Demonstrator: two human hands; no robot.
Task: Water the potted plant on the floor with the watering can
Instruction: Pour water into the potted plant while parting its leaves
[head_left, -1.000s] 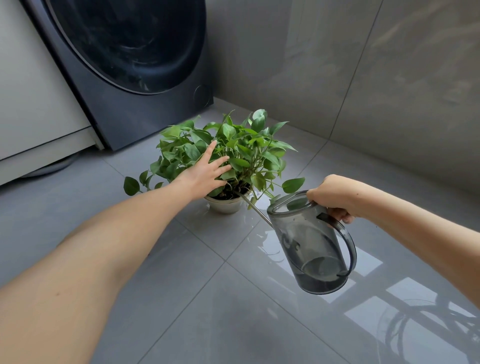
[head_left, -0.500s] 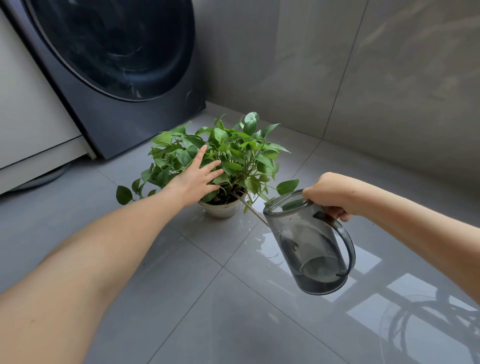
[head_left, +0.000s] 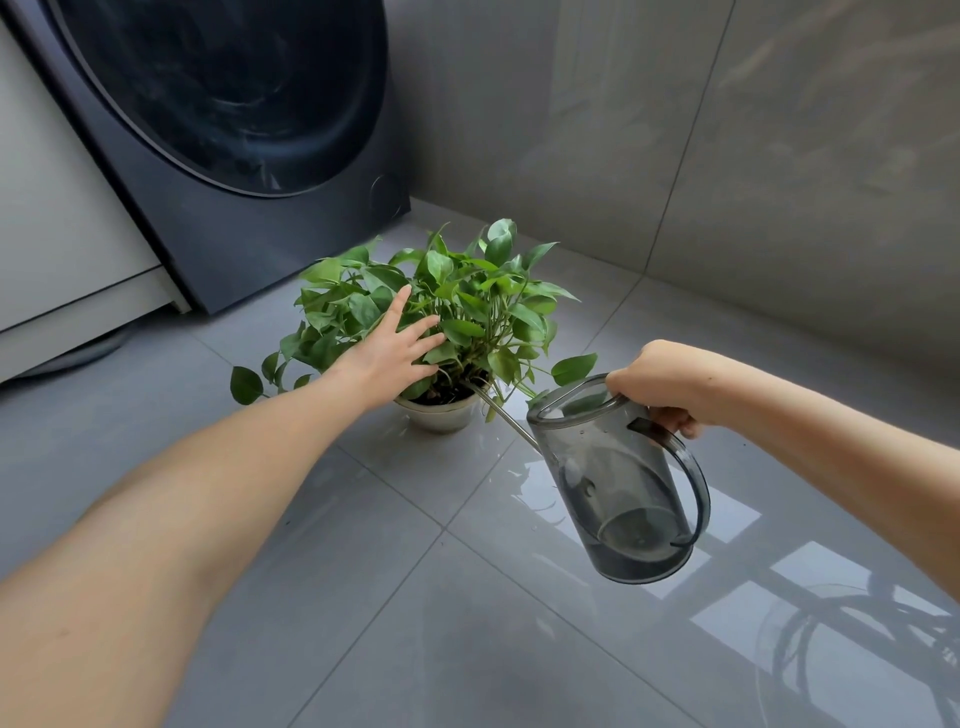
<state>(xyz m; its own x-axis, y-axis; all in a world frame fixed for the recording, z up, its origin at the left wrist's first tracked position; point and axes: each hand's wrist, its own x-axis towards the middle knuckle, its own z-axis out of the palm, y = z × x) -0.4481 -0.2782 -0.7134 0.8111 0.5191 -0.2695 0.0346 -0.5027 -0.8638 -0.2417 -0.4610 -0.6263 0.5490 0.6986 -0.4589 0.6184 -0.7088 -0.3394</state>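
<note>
At the far left of the frame a pale, flat-fronted cabinet (head_left: 62, 249) stands with a plain plinth at its foot. Next to it, in the upper left, is a dark blue-grey washing machine (head_left: 249, 239) with a matt body and a large round door of glossy black glass.

A bare forearm runs up from the lower left corner to the left hand (head_left: 390, 353), which lies flat and open, fingers spread, pressed against the leaves with nothing gripped. The potted plant (head_left: 457, 312) sits on the floor (head_left: 322, 597) at the centre of the frame, just in front of the machine's right corner. Its leaves are smooth, bright green and pointed-oval on thin stems, a few trailing low to the left. The pot (head_left: 441, 415) is small, round and pale, with a rolled rim and dark soil showing inside.

Right of the pot, a thin straight metal spout (head_left: 506, 421) slants up into the stems at the soil. It belongs to the watering can (head_left: 618, 493), a smoky grey, see-through plastic cylinder with an oval open mouth and a wide looping handle, held tilted toward the plant above the floor. The right hand (head_left: 660, 384) is clenched around the top of that handle.

The floor is large glossy grey tiles with thin joints, mirroring bright window panes at the lower right. Behind, the wall (head_left: 727, 156) is smooth grey tile.
</note>
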